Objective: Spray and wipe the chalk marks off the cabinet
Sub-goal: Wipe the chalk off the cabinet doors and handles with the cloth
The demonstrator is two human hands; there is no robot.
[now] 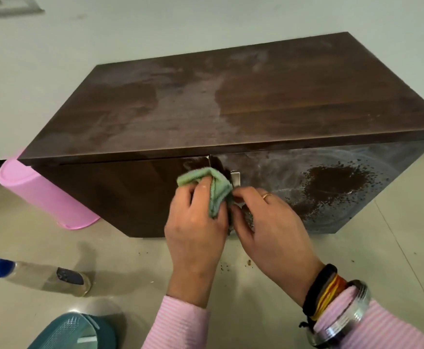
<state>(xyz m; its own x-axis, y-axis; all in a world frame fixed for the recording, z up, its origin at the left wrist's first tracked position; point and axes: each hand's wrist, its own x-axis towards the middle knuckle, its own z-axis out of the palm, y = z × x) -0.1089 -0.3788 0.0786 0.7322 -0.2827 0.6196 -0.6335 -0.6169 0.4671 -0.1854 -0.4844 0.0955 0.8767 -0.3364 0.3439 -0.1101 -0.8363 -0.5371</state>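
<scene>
A low dark-brown cabinet stands on a pale tiled floor against a light wall, seen from above and in front. Its top carries pale chalky smears, and the right door shows whitish swirls around a dark wet patch ringed with specks. The left hand clutches a bunched green cloth against the front where the two doors meet, just beside a small metal handle. The right hand, wearing a ring, has its fingers curled at the same seam, touching the cloth's edge; what they grasp cannot be told. A spray bottle with a blue head lies on its side on the floor at the left, well apart from the hands. A pink bin sits beside the cabinet's left end, and a teal object shows at the bottom edge.
</scene>
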